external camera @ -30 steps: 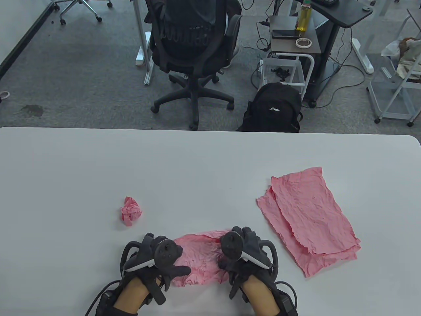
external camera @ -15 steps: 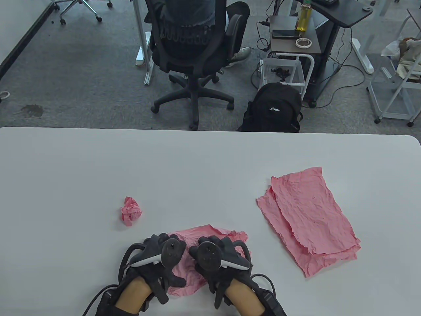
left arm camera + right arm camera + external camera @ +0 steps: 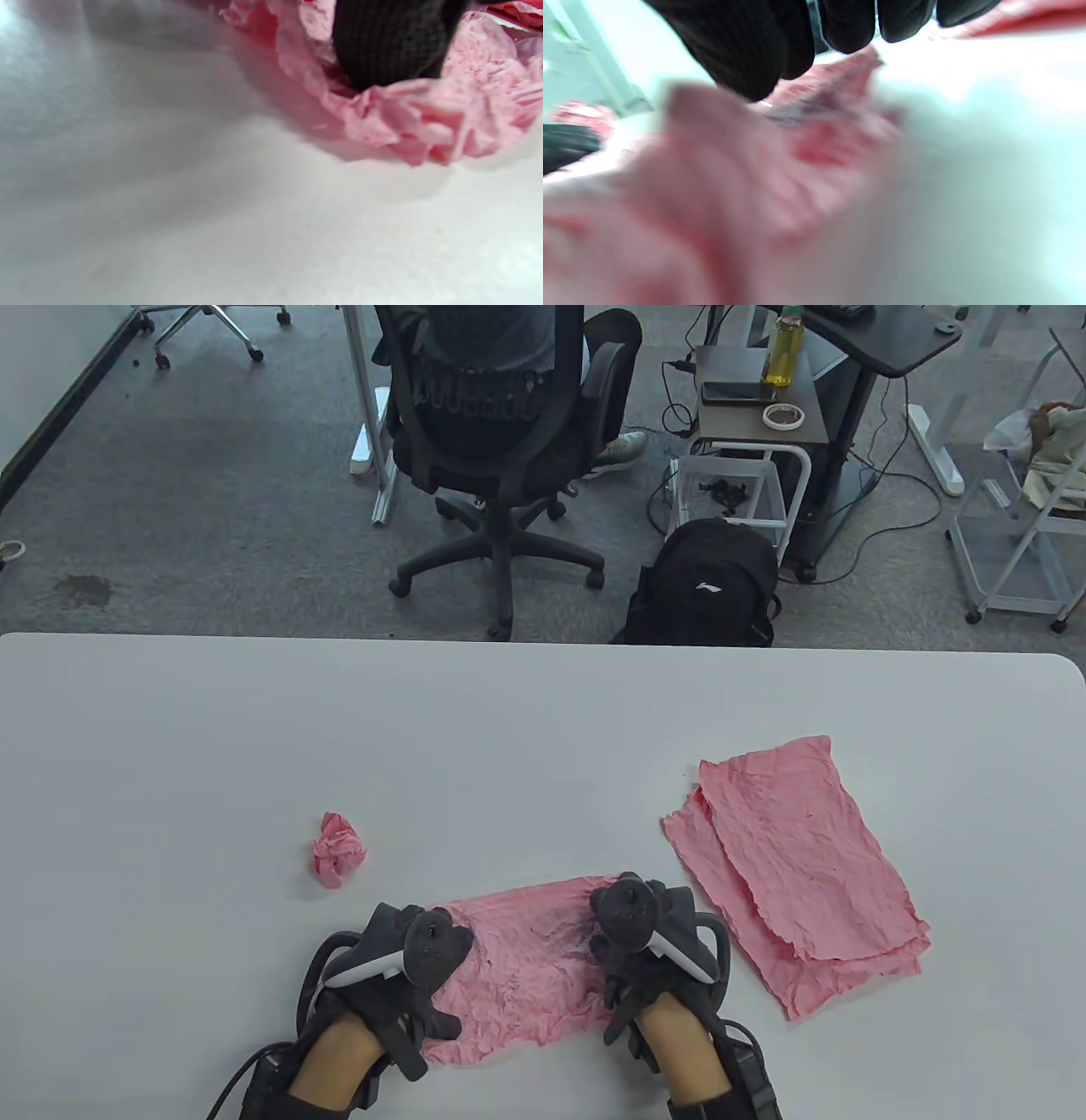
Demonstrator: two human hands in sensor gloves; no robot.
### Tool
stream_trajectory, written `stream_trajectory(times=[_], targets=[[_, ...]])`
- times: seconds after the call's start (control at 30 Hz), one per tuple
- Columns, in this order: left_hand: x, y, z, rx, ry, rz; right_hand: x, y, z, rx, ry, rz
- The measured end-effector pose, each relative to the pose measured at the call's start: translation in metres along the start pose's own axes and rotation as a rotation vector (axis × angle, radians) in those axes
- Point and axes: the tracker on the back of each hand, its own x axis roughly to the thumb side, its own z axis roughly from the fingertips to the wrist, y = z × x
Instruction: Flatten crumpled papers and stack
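A wrinkled pink sheet point(image 3: 526, 967) lies spread on the white table point(image 3: 543, 712) near its front edge. My left hand point(image 3: 407, 976) presses on the sheet's left end, my right hand point(image 3: 645, 933) on its right end. In the left wrist view a gloved finger point(image 3: 390, 42) bears down on the crinkled paper point(image 3: 424, 127). In the right wrist view the fingers point(image 3: 755, 46) hang over the blurred pink paper point(image 3: 734, 169). A stack of two flattened pink sheets point(image 3: 797, 874) lies to the right. A crumpled pink ball point(image 3: 338, 850) sits to the left.
The table's far edge runs across the middle of the table view. Beyond it are an office chair point(image 3: 501, 432) with a seated person, a black backpack point(image 3: 708, 585) on the floor and a small side desk point(image 3: 759, 398).
My right hand slid right along the sheet, from beside my left hand to the sheet's right end. The sheet now lies wider and flatter. My left hand stayed in place.
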Motion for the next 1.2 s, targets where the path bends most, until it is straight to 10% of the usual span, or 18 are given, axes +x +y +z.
stream_trajectory(times=[0.13, 0.27, 0.63, 0.83, 1.0, 1.2], targets=[[-0.002, -0.001, -0.001, -0.027, -0.047, 0.018, 0.048, 0.023, -0.004, 0.144, -0.229, 0.012], [-0.005, -0.002, -0.001, -0.04, -0.051, 0.035, 0.036, 0.032, -0.013, 0.326, -0.073, 0.042], [-0.003, -0.001, 0.002, -0.033, -0.023, 0.023, -0.037, 0.01, -0.007, 0.177, 0.219, -0.085], [-0.009, 0.001, 0.001, 0.014, -0.012, 0.028, 0.015, -0.001, 0.009, 0.001, -0.126, -0.083], [-0.015, 0.004, 0.004, 0.053, 0.059, -0.009, 0.058, 0.033, 0.0, 0.226, -0.251, 0.112], [-0.02, 0.004, 0.004, 0.04, 0.1, 0.055, -0.007, 0.021, 0.001, 0.305, 0.017, -0.092]])
